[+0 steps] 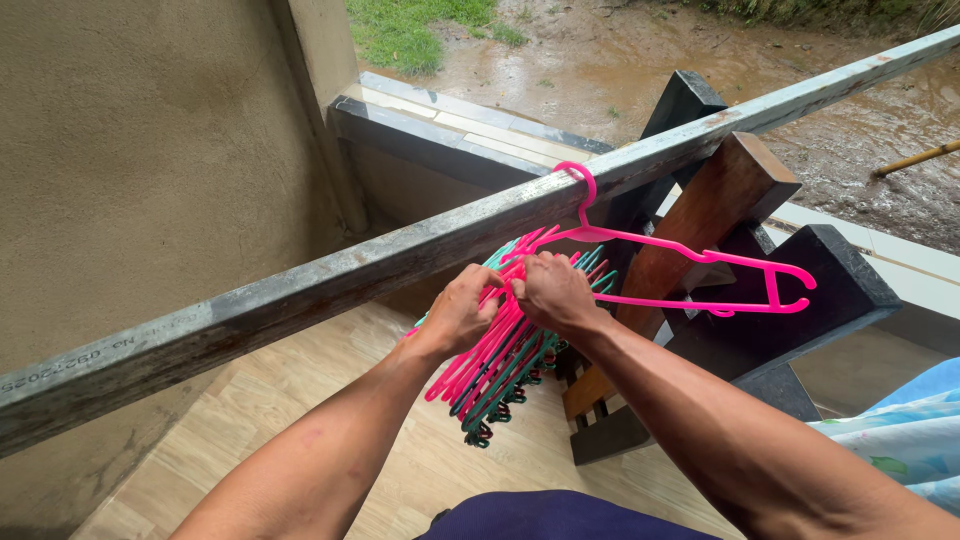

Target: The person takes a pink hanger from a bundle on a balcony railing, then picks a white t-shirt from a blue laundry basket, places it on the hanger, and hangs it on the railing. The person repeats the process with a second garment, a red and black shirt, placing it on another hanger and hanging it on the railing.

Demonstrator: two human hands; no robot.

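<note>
Both hands close their grip on a bunch of plastic hangers (500, 365): the left hand (458, 312) curls its fingers round the upper arms of the pink ones, and the right hand (553, 292) clamps down on the same cluster from the other side, the knuckles nearly touching. The bunch hangs just under the lower edge of the rail (400, 250), a long, flat metal bar, grey and scuffed with rusty patches, running slantwise from the lower left to the upper right corner. Beyond it lies wet, muddy ground (640, 60) with a patch of grass. To the left stands a rough plastered wall (130, 150); below is a pale wood-grain floor (450, 470). To the right, behind the rail, lean dark and brown wooden beams (720, 200), square-cut and smooth. The hangers are thin moulded rods, pink and teal, fanned downward with small hooked ends. One pink hanger (690, 270) hangs alone, its hook looped over the rail's top edge.
</note>
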